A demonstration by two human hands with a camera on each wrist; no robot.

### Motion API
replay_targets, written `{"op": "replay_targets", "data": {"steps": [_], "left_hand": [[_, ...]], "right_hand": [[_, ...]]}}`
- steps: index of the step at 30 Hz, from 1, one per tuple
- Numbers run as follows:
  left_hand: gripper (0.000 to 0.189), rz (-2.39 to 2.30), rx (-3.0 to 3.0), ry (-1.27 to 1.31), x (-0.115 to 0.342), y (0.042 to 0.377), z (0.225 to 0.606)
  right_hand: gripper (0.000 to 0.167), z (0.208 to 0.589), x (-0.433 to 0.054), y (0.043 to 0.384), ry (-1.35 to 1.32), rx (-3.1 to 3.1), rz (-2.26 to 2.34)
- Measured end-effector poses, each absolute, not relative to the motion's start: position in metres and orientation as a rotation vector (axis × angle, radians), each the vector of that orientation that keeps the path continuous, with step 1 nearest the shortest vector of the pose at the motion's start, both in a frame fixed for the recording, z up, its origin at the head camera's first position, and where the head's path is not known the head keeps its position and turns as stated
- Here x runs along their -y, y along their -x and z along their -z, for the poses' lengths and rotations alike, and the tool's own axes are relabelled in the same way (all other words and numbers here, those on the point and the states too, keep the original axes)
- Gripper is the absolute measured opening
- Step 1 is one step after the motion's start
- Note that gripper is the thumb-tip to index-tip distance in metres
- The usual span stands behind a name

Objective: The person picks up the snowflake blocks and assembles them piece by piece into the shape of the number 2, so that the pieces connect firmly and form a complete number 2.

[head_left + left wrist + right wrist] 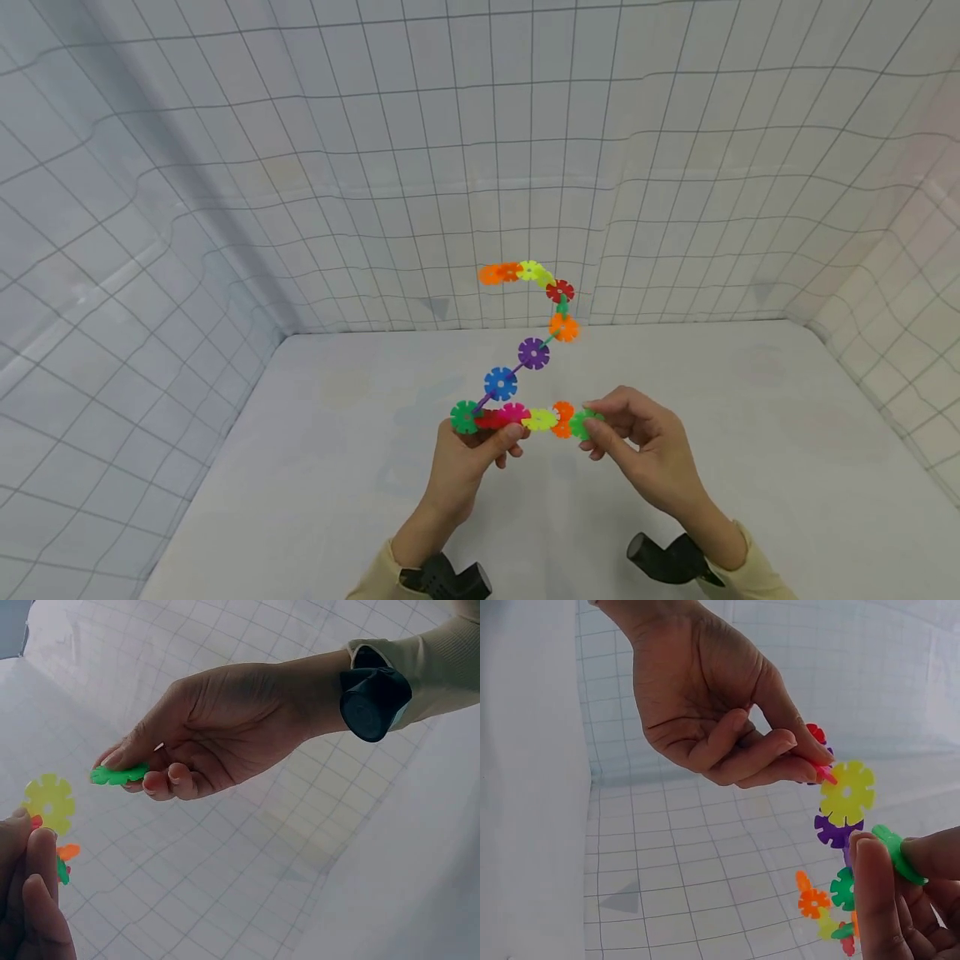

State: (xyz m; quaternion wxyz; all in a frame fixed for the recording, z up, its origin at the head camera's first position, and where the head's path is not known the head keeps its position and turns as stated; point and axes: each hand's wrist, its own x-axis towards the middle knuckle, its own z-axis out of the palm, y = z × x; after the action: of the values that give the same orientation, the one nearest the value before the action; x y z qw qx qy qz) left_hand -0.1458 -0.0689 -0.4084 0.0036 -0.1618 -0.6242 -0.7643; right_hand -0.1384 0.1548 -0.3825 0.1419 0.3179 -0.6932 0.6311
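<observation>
A chain of colourful notched plastic snowflake discs rises from my hands in a zigzag in the head view, with a purple disc (534, 353) and a blue disc (500, 384) midway. My left hand (456, 471) pinches its lower row by the pink disc (513, 414), beside a yellow disc (539, 420). Between thumb and fingers, my right hand (651, 446) holds a bright green disc (583, 424). An orange disc (562, 419) appears between yellow and green in the head view. Both wrist views show a gap between the yellow disc (846, 792) and the green disc (118, 775).
Beneath the hands spreads a white tabletop (337, 467). White sheeting with a grey grid (420, 167) walls the back and both sides. A black wrist camera (671, 558) is strapped at the right cuff, and another black camera (450, 579) at the left.
</observation>
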Motion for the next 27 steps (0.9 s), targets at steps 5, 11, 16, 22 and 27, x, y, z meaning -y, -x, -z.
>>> {"op": "replay_targets", "data": {"steps": [5,11,16,22,27], "left_hand": [[0.026,2.388,1.965,0.521,0.0704,0.1472,0.4085],[0.025,2.37,1.983,0.564,0.0695,0.1461,0.4097],[0.024,2.361,1.984,0.59,0.0687,0.1444,0.4095],[0.024,2.356,1.998,0.589,0.0679,0.1444,0.4103],[0.024,2.356,2.005,0.589,0.0674,0.145,0.4114]], "right_hand": [[0.03,0.3843,-0.1529,0.1391,-0.987,1.961,-1.847],[0.028,0.3857,-0.1503,0.1387,-0.974,1.989,-1.789],[0.024,0.3853,-0.1493,0.1388,-0.994,1.988,-1.766],[0.019,0.3862,-0.1484,0.1387,-1.023,1.97,-1.739],[0.019,0.3868,-0.1484,0.1379,-1.005,1.98,-1.733]]}}
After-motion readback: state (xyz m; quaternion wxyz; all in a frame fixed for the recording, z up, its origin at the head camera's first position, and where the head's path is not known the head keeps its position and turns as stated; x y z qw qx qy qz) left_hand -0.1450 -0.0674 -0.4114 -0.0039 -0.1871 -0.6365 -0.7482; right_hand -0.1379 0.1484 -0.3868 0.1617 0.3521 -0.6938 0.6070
